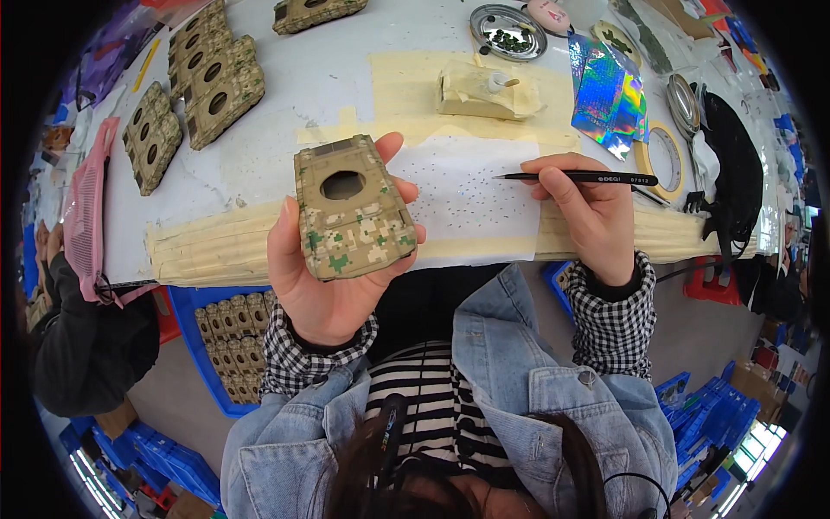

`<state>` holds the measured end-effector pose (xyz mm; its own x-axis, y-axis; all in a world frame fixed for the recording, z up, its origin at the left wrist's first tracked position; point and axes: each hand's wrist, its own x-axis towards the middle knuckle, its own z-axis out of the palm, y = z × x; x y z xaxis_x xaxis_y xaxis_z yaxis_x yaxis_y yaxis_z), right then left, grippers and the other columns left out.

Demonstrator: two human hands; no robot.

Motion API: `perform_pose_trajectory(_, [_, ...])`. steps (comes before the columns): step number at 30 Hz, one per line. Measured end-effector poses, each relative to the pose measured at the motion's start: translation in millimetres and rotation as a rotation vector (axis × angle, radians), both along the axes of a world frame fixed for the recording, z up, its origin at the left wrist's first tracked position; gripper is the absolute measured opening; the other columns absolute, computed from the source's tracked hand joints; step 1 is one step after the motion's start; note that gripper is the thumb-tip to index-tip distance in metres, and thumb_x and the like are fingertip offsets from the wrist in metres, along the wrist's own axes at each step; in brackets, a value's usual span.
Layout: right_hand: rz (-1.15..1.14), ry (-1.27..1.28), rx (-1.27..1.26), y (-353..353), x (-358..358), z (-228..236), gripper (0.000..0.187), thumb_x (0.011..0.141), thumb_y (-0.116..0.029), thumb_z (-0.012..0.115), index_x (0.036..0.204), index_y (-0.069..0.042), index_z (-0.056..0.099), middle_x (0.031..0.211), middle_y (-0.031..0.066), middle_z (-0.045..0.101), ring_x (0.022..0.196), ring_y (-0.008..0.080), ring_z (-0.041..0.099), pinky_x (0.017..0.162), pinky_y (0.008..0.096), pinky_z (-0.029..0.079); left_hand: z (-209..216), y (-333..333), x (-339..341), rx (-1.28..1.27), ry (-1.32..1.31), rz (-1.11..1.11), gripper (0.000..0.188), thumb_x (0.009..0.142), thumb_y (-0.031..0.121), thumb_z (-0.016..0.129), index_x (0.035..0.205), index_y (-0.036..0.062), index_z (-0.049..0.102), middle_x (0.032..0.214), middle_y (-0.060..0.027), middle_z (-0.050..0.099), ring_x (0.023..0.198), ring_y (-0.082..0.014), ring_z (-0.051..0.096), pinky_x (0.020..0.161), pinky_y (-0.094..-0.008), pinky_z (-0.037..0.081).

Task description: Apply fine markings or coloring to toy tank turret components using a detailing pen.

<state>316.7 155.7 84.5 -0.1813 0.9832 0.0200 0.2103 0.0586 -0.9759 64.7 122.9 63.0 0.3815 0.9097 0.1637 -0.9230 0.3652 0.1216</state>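
Note:
My left hand (327,298) is closed around a camouflage model tank hull (359,227), tan with green and white pixel patches and a round hole in its top. The hull is raised near the table's front edge. Between the fingers of my right hand (592,208) is a pair of black tweezers (596,177), tip pointing left. Beneath that tip lies a white paper sheet (471,227) scattered with many tiny dark pieces. Whether the tip pinches a piece is too small to tell.
More camouflage hulls (226,99) stand at the far left. A blue tray (186,337) below the table's edge holds several others. Farther back are a taped block (484,93) and a round metal dish (510,19) of dark green bits. Shiny film (609,99) and a tape roll (661,156) lie right.

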Motion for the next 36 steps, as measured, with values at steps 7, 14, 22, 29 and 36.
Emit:
perform_pose_trajectory(7, [0.005,-0.025,0.011,0,0,0,0.017,0.090,-0.010,0.059,0.096,0.004,0.066,0.083,0.0053,0.065,0.073,0.0084,0.056,0.066,0.0195,0.045,0,0,-1,-0.002,0.009,0.006,0.080,0.093,0.043,0.044,0.143,-0.0009,-0.001,0.135,-0.0271,0.030,0.107,-0.0381,0.050,0.090,-0.0443,0.051])
perform_pose_trajectory(14, [0.003,-0.020,0.016,0,1,-1,0.017,0.090,-0.011,0.059,0.095,0.004,0.066,0.080,0.0050,0.064,0.071,0.0082,0.055,0.065,0.0197,0.045,0,0,-2,0.001,-0.013,-0.014,0.080,0.093,0.041,0.044,0.143,-0.0007,-0.001,0.136,-0.0276,0.028,0.108,-0.0389,0.050,0.091,-0.0446,0.050])
perform_pose_trajectory(22, [-0.007,-0.009,0.025,1,0,0,0.019,0.090,-0.013,0.059,0.095,0.004,0.066,0.080,0.0051,0.065,0.071,0.0082,0.055,0.065,0.0196,0.045,-2,1,0,0.002,-0.046,-0.021,0.076,0.093,0.040,0.044,0.143,-0.0004,0.002,0.143,-0.0259,0.018,0.111,-0.0400,0.048,0.092,-0.0452,0.050])
perform_pose_trajectory(29, [-0.024,0.029,0.019,1,0,0,0.019,0.090,-0.013,0.059,0.096,0.004,0.066,0.084,0.0064,0.066,0.071,0.0087,0.056,0.066,0.0202,0.046,1,0,1,-0.018,-0.024,-0.015,0.074,0.093,0.040,0.042,0.143,-0.0010,0.005,0.146,-0.0272,0.012,0.113,-0.0399,0.047,0.092,-0.0453,0.050])
perform_pose_trajectory(36, [-0.011,0.059,0.060,1,-4,18,0.020,0.091,-0.015,0.058,0.095,0.003,0.066,0.083,0.0064,0.067,0.071,0.0098,0.058,0.065,0.0209,0.046,19,-4,15,-0.057,0.438,0.159,0.077,0.089,0.045,0.046,0.141,-0.0029,0.016,0.143,-0.0295,0.022,0.128,-0.0433,0.031,0.076,-0.0399,0.057])
